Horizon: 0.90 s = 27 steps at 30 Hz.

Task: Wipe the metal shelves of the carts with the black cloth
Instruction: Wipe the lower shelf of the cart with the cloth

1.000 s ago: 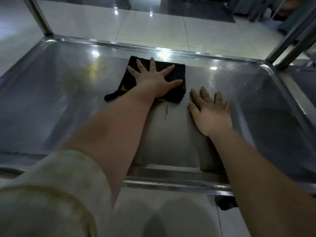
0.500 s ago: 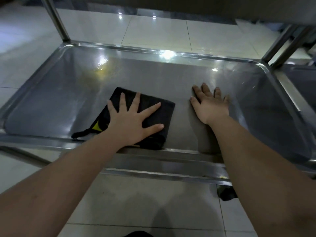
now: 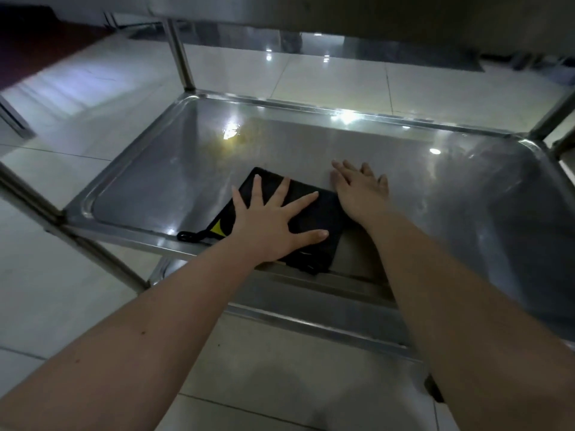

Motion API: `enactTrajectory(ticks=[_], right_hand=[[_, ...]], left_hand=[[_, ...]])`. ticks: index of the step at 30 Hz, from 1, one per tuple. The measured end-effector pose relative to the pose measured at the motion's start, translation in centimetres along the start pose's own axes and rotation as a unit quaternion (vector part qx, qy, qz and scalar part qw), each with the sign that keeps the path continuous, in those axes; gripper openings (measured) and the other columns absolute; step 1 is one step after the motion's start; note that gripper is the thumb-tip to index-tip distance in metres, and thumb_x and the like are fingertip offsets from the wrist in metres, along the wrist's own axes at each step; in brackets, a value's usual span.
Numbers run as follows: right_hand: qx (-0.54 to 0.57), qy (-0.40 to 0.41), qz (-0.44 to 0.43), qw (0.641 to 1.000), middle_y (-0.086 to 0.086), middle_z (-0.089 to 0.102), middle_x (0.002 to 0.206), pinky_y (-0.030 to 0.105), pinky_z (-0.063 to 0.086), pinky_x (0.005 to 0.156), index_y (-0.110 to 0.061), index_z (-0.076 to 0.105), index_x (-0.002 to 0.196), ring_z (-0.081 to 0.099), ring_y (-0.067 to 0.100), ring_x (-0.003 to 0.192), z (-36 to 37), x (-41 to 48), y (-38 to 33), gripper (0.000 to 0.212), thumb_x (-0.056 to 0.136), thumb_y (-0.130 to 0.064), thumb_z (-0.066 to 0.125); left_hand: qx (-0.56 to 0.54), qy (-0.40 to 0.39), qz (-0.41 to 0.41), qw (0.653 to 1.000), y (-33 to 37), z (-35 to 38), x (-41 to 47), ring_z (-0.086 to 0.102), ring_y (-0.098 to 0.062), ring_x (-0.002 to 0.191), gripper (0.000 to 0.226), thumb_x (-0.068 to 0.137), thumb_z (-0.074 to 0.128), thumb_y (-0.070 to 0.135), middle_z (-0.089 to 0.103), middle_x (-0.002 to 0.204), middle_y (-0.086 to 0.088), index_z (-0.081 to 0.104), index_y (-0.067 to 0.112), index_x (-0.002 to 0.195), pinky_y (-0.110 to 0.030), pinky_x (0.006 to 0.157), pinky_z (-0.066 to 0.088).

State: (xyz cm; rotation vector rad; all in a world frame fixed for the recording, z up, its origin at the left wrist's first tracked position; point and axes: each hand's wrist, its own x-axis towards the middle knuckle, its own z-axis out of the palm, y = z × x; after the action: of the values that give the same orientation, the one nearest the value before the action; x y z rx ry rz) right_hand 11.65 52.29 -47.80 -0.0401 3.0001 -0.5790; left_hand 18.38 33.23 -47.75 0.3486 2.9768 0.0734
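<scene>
A folded black cloth with a yellow tag and a small loop lies on the cart's metal shelf, close to the near rim. My left hand presses flat on the cloth with its fingers spread. Just to the cloth's right, my right hand rests flat on the bare shelf, holding nothing, with its wrist over the cloth's right edge.
Upright cart posts stand at the shelf corners, and an upper shelf overhangs the top of the view. A lower shelf shows below the near rim, with a black caster at the right. Pale floor tiles surround the cart.
My left hand dragged the cloth from the shelf's far side to the near rim, then rightward until it met my right hand. My right hand stayed flat on the shelf.
</scene>
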Motion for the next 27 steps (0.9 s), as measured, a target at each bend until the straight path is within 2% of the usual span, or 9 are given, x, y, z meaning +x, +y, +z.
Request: enactTrajectory(ticks=[3,9,12,15,20,27], right_hand=[[-0.061,-0.02,-0.025,0.998,-0.007,0.01,0.165,0.051,-0.004,0.121,-0.037,0.019,0.156,0.003,0.026,0.152,0.2,-0.2,0.1,0.055,0.104,-0.052,0.009],[-0.139,-0.016,-0.036,0.99,-0.007,0.001,0.166,0.055,0.0,0.12,-0.039,0.007,0.157,0.001,0.03,0.152,0.8,-0.3,0.2,0.058,0.102,-0.058,0.014],[-0.139,-0.014,-0.032,0.99,-0.008,0.001,0.166,0.054,0.001,0.12,-0.042,0.007,0.156,0.001,0.029,0.152,0.8,0.0,0.4,0.058,0.101,-0.06,0.016],[-0.141,-0.012,-0.033,0.989,-0.009,0.002,0.166,0.054,0.0,0.12,-0.043,0.008,0.155,0.001,0.028,0.152,0.6,-0.1,0.7,0.06,0.099,-0.063,0.017],[-0.146,-0.03,-0.036,0.988,-0.009,-0.002,0.166,0.054,-0.001,0.12,-0.043,0.004,0.156,-0.002,0.028,0.152,0.3,-0.7,1.0,0.065,0.097,-0.068,0.016],[-0.16,-0.028,-0.041,0.986,-0.008,-0.003,0.166,0.053,0.001,0.12,-0.043,0.003,0.156,-0.001,0.029,0.152,0.5,-1.1,0.8,0.065,0.097,-0.068,0.016]], left_hand=[[-0.006,-0.004,-0.026,1.0,-2.2,-0.7,2.2,-0.018,-0.041,0.148,0.084,0.069,0.015,0.096,-0.01,0.165,0.008,-0.006,0.065,0.144,-0.07,0.108,-0.014],[-0.034,-0.011,-0.104,0.994,-4.5,-2.6,7.9,-0.017,-0.044,0.147,0.084,0.073,0.018,0.095,-0.009,0.166,0.006,0.0,0.061,0.148,-0.074,0.109,-0.009],[-0.02,-0.024,-0.089,0.996,-4.2,-2.5,7.7,-0.017,-0.045,0.147,0.081,0.075,0.017,0.094,-0.011,0.166,0.005,-0.003,0.062,0.147,-0.075,0.109,-0.008],[-0.014,-0.039,-0.053,0.998,-4.1,-1.8,3.7,-0.018,-0.044,0.147,0.081,0.073,0.015,0.094,-0.014,0.165,0.006,-0.009,0.065,0.144,-0.073,0.11,-0.01],[-0.013,-0.053,-0.042,0.998,-4.8,-0.3,-3.5,-0.021,-0.04,0.147,0.091,0.057,0.011,0.099,-0.02,0.163,0.011,-0.016,0.069,0.138,-0.069,0.112,-0.012],[-0.021,-0.011,-0.072,0.997,-6.8,-1.0,2.6,-0.015,-0.042,0.148,0.089,0.064,0.019,0.099,-0.012,0.165,0.009,-0.005,0.067,0.144,-0.072,0.111,-0.009]])
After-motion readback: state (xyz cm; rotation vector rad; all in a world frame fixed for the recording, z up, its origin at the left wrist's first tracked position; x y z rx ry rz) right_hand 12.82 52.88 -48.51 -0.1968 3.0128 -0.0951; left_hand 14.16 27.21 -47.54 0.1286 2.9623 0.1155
